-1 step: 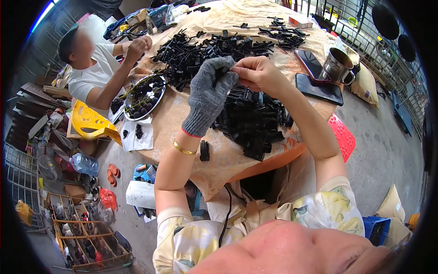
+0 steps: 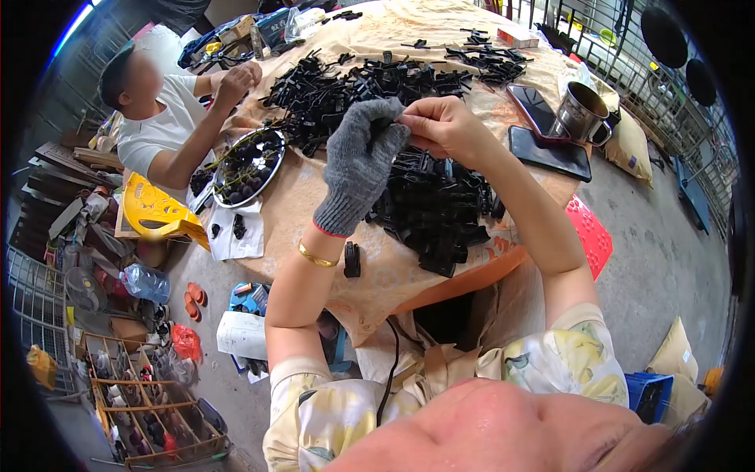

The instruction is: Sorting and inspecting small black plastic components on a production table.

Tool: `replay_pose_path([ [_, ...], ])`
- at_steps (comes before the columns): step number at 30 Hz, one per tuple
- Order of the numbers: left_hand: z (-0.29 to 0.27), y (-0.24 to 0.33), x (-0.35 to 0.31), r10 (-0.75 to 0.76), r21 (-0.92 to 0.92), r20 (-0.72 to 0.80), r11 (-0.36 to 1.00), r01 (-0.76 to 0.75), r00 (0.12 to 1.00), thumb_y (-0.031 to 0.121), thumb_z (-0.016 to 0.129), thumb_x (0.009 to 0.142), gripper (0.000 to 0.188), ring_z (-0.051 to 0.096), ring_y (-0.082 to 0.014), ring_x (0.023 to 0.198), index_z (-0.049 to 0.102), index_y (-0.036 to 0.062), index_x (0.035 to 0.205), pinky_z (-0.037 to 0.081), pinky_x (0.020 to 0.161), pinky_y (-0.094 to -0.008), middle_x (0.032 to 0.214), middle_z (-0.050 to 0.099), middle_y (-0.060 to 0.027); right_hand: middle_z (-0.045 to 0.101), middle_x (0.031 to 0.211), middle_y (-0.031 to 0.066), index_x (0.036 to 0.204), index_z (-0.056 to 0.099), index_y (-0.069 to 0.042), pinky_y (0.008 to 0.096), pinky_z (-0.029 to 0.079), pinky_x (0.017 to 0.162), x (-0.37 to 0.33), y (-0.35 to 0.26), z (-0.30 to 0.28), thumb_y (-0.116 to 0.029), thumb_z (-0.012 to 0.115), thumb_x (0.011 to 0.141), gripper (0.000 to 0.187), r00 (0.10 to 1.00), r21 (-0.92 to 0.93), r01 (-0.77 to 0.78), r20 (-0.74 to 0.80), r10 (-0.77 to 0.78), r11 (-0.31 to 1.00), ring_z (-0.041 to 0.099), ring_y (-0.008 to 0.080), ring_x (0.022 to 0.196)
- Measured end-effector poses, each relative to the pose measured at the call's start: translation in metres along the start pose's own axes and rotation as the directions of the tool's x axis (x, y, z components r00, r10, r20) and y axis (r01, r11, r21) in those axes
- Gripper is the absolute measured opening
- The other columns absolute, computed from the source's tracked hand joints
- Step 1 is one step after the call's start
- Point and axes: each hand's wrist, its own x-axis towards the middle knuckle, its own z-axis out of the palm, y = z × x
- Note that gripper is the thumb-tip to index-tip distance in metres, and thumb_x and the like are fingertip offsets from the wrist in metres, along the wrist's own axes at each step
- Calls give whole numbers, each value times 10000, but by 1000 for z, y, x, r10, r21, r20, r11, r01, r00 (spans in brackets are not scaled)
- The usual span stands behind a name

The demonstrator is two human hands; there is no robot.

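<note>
My left hand [image 2: 362, 157], in a grey knitted glove, is raised over the table with its fingers curled closed. Against its fingertips, my bare right hand [image 2: 442, 126] pinches with thumb and forefinger. Whatever sits between the two hands is too small and covered to make out. Below them lies a dense stack of black plastic parts [image 2: 432, 216], laid roughly in rows. Beyond the hands spreads a loose heap of similar thin black parts [image 2: 314, 90]. One single black part [image 2: 352, 259] rests near the table's front edge, close to my left wrist.
A patterned orange cloth [image 2: 314, 283] covers the table. To the right are two phones [image 2: 550, 154] and a steel mug [image 2: 583, 110]. At left stand a plate of grapes [image 2: 250, 169] and a yellow chair [image 2: 161, 208]; another person [image 2: 153, 118] sits there, hands raised.
</note>
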Motion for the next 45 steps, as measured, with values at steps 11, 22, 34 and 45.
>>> replay_pose_path([
  [11, 3, 8, 1, 199, 337, 110, 914, -225, 974, 69, 691, 735, 374, 573, -78, 764, 541, 40, 1075, 482, 689, -221, 871, 609, -31, 641, 702, 60, 830, 671, -46, 226, 450, 567, 23, 6, -50, -271, 682, 735, 244, 900, -549, 168, -253, -354, 819, 575, 83, 638],
  [22, -6, 21, 0, 185, 445, 285, 843, -301, 941, 262, 682, 732, 468, 618, -182, 673, 530, 47, 1118, 499, 610, -279, 930, 626, -108, 613, 975, 153, 947, 631, -61, 382, 474, 784, 76, 62, -104, -132, 515, 728, 258, 922, -923, -381, -384, -45, 55, 587, 283, 926],
  [34, -7, -11, 10, 296, 568, 80, 771, -287, 952, 225, 730, 681, 681, 512, -309, 1035, 385, -5, 1221, 421, 881, -346, 1122, 505, -192, 636, 726, 89, 825, 656, -34, 279, 473, 610, 47, 20, -75, -275, 662, 691, 275, 956, -741, 30, -175, -235, 671, 599, 172, 657],
  [45, -4, -11, 6, 12, -8, 134, 1000, -11, 991, 14, 667, 742, 658, 519, -119, 938, 316, 44, 1298, 460, 803, -240, 1117, 501, -68, 472, 558, -50, 862, 609, -33, 176, 271, 376, 15, 3, -2, -234, 642, 785, 218, 998, -139, -24, -55, 17, 990, 378, 20, 423],
])
